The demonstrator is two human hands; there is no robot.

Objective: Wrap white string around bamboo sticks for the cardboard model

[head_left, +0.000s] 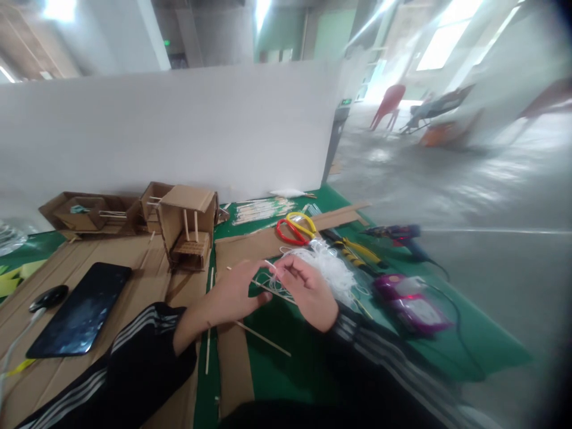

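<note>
White string lies tangled right of centre; mid-frame, the right hand pinches a small white piece, the left hand curving, thumb apart from fingers.

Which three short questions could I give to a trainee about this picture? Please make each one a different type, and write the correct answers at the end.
1. Multiple choice: where does the dark tablet lie? A) right of the right hand; B) left of the left hand; C) between both hands.
2. True or false: the heap of white strands lies nearer to the left hand than to the right hand.
3. Fill the gap: of the two looped handles, one is red and the other is ____.

Key: 1. B. 2. False; the heap lies right beside the right hand. 3. Yellow.
</note>
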